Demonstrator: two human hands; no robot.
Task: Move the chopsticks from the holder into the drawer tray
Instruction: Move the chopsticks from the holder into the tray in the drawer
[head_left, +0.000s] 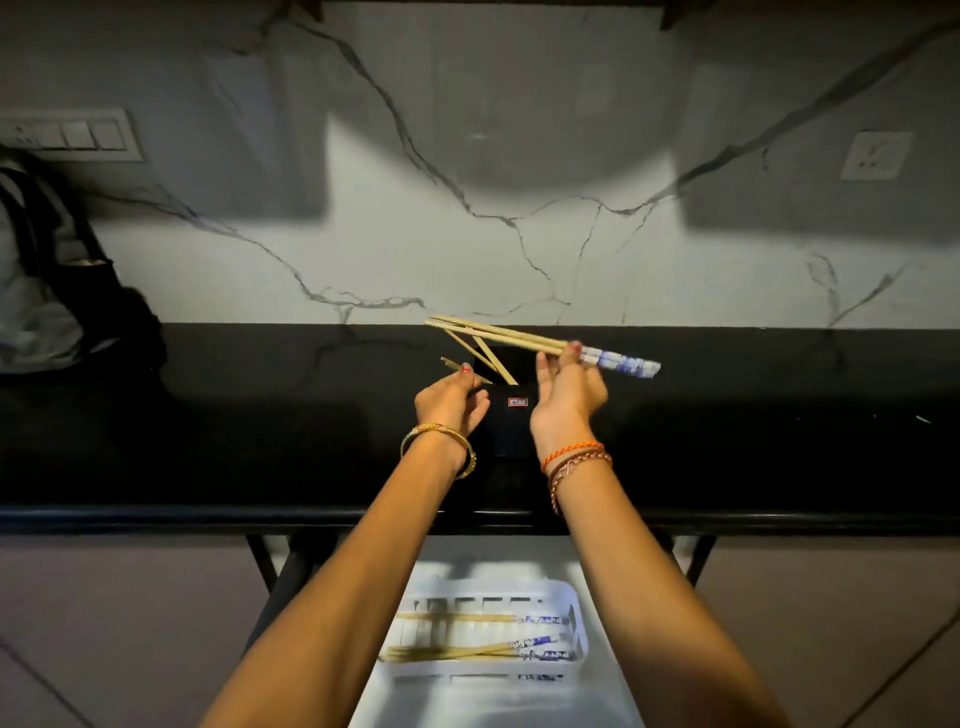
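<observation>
A black holder (511, 423) with a small red label stands on the black counter between my hands. Two bamboo chopsticks (485, 356) lean out of its top. My right hand (566, 405) pinches a bundle of chopsticks (540, 343) with blue-and-white patterned ends, held level above the holder. My left hand (453, 402) grips one more chopstick (454, 366) at the holder's left side. Below the counter, a white tray (576, 613) in the open drawer holds several chopsticks (467, 636) lying flat.
The black counter (753, 441) runs the full width, backed by a white marble wall. A dark bag (57, 280) sits at the far left. A switch panel (70, 135) and a socket (875, 155) are on the wall. Drawer rails flank the tray.
</observation>
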